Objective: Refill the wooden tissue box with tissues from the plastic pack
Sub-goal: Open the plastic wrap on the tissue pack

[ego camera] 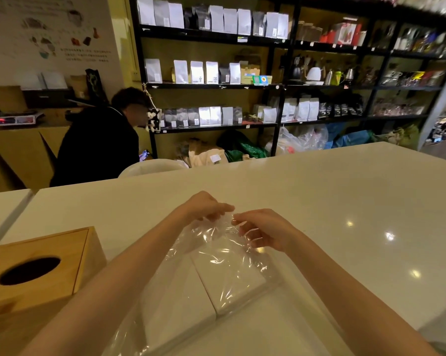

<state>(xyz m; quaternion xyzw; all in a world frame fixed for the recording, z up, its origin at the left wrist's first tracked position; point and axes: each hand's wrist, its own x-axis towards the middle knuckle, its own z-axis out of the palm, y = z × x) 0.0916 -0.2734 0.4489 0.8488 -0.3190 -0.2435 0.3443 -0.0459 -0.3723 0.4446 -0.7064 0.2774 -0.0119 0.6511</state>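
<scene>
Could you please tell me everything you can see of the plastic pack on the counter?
The plastic pack is a clear, thin, crinkled wrapper that catches the light. It lies on the white counter, right of the wooden tissue box. Inside are white tissues in two flat stacks side by side. Its far end is gathered and lifted: the left hand and right hand both pinch the film there. The tissues look not yet taken out.

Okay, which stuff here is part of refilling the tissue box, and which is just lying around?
Part of the job:
wooden box
plastic pack
tissues
left hand and right hand, both pinching the pack's far end

Just there:
shelves of bags
kettle
seated person
scale
</scene>
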